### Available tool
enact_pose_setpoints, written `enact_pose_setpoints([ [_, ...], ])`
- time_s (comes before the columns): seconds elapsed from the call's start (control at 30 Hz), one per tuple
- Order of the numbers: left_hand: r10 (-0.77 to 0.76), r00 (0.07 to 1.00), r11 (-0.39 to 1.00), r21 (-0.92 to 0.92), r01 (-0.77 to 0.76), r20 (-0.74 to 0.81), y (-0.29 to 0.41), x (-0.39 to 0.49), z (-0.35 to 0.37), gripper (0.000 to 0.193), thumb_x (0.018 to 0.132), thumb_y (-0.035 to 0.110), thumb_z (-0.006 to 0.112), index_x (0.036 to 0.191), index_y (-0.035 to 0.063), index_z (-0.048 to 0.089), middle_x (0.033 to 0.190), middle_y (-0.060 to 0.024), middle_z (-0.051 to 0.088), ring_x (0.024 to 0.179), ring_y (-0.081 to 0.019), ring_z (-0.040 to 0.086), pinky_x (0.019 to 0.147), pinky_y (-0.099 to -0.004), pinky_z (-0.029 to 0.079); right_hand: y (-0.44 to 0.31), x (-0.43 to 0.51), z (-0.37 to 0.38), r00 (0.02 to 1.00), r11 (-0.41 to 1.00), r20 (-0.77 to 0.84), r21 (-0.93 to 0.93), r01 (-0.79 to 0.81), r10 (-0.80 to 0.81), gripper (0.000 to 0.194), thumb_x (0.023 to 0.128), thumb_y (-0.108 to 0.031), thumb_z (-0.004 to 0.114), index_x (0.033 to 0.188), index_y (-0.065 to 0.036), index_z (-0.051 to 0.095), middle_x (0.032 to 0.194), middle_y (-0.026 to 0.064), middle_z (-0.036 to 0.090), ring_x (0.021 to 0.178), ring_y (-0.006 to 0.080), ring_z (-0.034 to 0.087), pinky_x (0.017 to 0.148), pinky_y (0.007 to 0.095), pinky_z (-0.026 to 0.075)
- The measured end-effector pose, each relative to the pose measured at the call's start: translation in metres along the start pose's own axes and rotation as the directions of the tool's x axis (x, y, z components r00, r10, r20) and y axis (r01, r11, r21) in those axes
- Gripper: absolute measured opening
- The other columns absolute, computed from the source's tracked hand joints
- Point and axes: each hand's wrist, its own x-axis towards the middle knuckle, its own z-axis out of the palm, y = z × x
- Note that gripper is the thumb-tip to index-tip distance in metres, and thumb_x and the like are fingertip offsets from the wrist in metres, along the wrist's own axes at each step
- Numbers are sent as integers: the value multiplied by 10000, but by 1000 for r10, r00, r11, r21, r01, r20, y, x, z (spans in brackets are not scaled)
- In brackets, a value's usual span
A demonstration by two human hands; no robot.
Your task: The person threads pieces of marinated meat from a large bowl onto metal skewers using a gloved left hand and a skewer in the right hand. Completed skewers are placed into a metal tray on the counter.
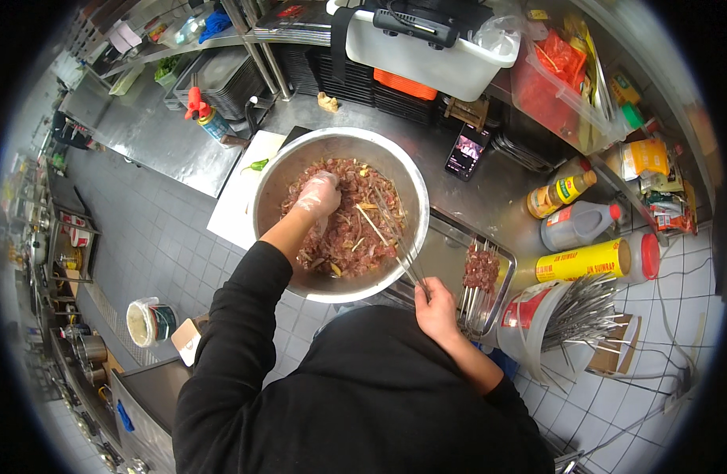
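Note:
A large stainless steel bowl (419, 178) holds raw sliced meat (351, 249) mixed with seasoning pieces. My left hand (319, 195), in a clear plastic glove, is in the meat with its fingers curled down; their tips are hidden. My bare right hand (437, 308) grips several thin metal skewers (408, 260) at the bowl's near right rim. Their far ends reach over the meat, and I see no meat threaded on them. To the right, a metal tray (508, 278) carries skewers loaded with meat (480, 268).
A bucket of metal skewers (576, 320) stands at the right, beside a yellow wrap box (582, 260) and bottles (579, 225). A phone (469, 151) lies behind the bowl. Left are a white cutting board (230, 207), a green pepper (256, 165) and a blowtorch (212, 121).

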Motion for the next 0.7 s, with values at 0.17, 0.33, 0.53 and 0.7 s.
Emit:
enact_pose_setpoints([
  [0.17,-83,954,870,-487,-71,-288,10,-22,-6,145,838,145,656,915,24,631,901,-145,674,830,-283,660,773,-378,530,5,-2,-1,1000,1000,-29,20,7,-7,84,869,-64,625,907,6,600,828,186,624,746,357,621,669,416,486],
  [0.33,-40,999,-110,-994,15,20,38,-80,-32,119,875,56,649,881,112,545,741,6,540,623,-103,480,556,-200,391,7,-1,4,992,984,-106,156,81,-65,99,876,-72,645,923,9,614,807,155,626,691,286,625,628,371,484],
  [0.53,-8,998,-398,-916,54,62,72,-123,-48,192,829,-13,631,868,115,493,768,19,491,647,-90,440,521,-210,310,2,-1,11,997,969,-37,234,73,-66,102,870,-59,657,926,17,618,801,140,637,674,248,634,623,349,491],
  [0.7,-129,979,-391,-915,97,158,74,-137,-54,283,879,36,614,1156,81,579,928,-20,635,678,-76,501,532,-184,338,0,-3,14,996,976,-4,199,86,-87,101,866,-44,658,930,23,618,803,151,643,672,250,639,627,347,498],
])
